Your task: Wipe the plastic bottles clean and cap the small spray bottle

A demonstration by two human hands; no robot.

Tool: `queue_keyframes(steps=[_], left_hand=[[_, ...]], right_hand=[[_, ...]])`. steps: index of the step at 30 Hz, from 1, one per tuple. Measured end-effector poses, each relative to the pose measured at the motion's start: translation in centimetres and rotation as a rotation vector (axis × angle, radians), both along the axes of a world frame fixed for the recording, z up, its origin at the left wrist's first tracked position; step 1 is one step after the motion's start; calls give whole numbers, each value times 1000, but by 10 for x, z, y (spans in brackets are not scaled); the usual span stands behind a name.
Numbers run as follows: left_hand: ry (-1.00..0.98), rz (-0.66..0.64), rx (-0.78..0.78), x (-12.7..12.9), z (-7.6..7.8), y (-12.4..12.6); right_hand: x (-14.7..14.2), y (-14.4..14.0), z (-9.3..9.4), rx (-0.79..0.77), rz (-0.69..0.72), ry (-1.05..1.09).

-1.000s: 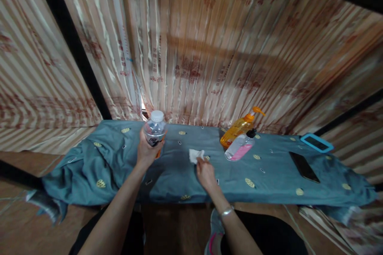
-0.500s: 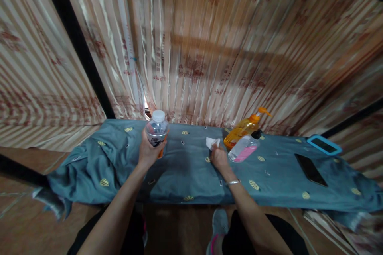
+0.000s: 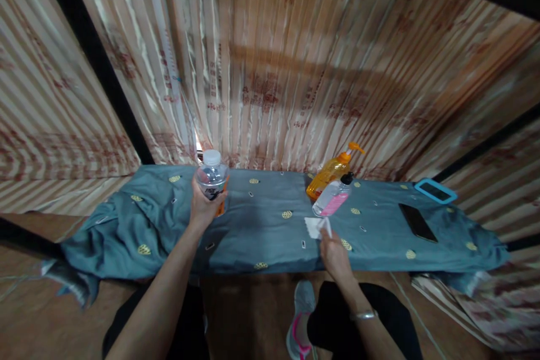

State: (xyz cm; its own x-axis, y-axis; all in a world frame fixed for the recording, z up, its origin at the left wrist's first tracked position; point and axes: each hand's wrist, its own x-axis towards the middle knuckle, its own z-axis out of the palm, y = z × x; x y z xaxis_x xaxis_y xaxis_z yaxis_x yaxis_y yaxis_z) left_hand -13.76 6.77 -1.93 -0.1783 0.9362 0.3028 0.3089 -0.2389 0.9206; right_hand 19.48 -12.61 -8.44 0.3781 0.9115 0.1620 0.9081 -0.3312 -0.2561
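Left hand (image 3: pixel 203 206) wrapped tight around upright bottle (image 3: pixel 211 178) held above the cloth (image 3: pixel 261 230), right hand (image 3: pixel 334 251) pinching tissue (image 3: pixel 317 227) flat on cloth near its front edge.

Dim, warm indoor light. The striped curtain (image 3: pixel 295 67) shines with soft sheen along its folds, crossed by a broad slanting shadow. A small bright gap glows at the curtain's foot near the clear bottle (image 3: pixel 212 179). The blue cloth (image 3: pixel 261 230) is evenly lit. Wide-angle distortion bends the edges; the lower right corner and floor are smeared with blur.
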Motion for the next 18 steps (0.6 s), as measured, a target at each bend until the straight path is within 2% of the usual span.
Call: queue_keyframes(steps=[2, 4, 6, 9, 11, 13, 15, 18], left_hand=[[-2, -22, 15, -1, -1, 1], [-5, -27, 25, -2, -3, 1], [-8, -42, 40, -3, -5, 2], [-9, -58, 52, -4, -6, 3], [-2, -60, 57, -4, -6, 2], [5, -54, 48, -4, -4, 2], [15, -40, 11, -5, -1, 0], [41, -12, -29, -8, 5, -1]], right_hand=[[19, -2, 1, 14, -84, 19], [7, 3, 0, 34, -83, 65], [-31, 16, -3, 64, -6, 133], [-113, 39, -6, 116, 224, 257], [-167, 51, -3, 133, 392, 356], [-206, 56, 5, 146, 516, 459], [-227, 57, 15, 157, 621, 568], [-225, 61, 30, 184, 661, 728]])
